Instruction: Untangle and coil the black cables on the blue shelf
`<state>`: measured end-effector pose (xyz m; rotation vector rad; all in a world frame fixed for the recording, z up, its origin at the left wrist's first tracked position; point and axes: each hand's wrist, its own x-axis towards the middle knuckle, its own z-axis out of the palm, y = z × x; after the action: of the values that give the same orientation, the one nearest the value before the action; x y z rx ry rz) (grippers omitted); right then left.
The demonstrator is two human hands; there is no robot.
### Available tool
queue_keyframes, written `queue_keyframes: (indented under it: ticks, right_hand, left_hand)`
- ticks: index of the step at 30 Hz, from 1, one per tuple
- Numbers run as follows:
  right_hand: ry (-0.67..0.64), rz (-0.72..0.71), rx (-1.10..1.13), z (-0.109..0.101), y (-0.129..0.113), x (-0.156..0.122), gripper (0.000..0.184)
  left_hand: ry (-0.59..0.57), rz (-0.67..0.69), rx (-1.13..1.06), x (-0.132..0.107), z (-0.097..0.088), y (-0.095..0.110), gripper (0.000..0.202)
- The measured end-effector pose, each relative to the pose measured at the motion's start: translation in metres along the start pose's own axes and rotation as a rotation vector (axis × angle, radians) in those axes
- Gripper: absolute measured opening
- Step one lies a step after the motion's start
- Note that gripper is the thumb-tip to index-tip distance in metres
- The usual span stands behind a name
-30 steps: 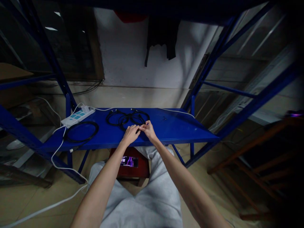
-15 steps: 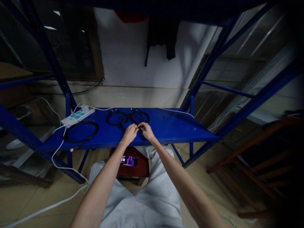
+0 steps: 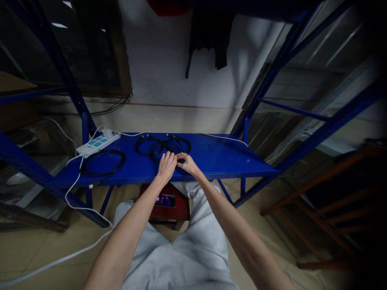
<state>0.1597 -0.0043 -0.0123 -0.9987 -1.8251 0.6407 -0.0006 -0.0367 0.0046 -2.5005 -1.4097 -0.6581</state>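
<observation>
Black cables [image 3: 136, 148] lie in overlapping coils at the middle of the blue shelf, reaching under my hands. My left hand [image 3: 167, 167] is back-up over the near side of the coils, its fingers bent down around the cable and its fingertips hidden. Touching it on the right, my right hand [image 3: 187, 163] pinches with thumb and forefinger at the cable; the exact spot held is mostly covered. Another coiled black cable [image 3: 124, 158] rests apart on the left, its pale plug [image 3: 90, 186] hanging at the shelf's front edge.
A white power strip [image 3: 98, 144] sits at the left end of the blue shelf [image 3: 223, 161], with white cords along the back and down to the floor. Below, a lit phone [image 3: 167, 200] lies on a red stool [image 3: 181, 211]. A wooden chair [image 3: 290, 201] stands right.
My left hand has turned more back-up and spread over the cable, covering the dark piece seen between my fingers. My right hand stays pinched beside it. The view has shifted slightly.
</observation>
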Motion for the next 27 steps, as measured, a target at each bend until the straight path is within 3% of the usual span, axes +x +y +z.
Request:
queue_keyframes:
  ticks: [6, 11, 19, 27]
  right_hand:
    - [0.062, 0.051, -0.014, 0.006, 0.004, 0.000, 0.010]
    - [0.089, 0.026, -0.045, 0.007, 0.004, -0.003, 0.008]
    - [0.083, 0.005, -0.078, 0.010, 0.004, -0.005, 0.005]
    - [0.017, -0.051, -0.096, 0.009, 0.009, -0.004, 0.006]
  left_hand:
    - [-0.004, -0.026, -0.023, 0.001, 0.001, 0.001, 0.033]
    - [0.001, -0.057, -0.119, 0.000, 0.002, 0.002, 0.033]
    - [-0.008, -0.061, -0.084, 0.003, 0.003, -0.002, 0.034]
    - [0.010, -0.137, -0.568, 0.009, 0.014, -0.025, 0.014]
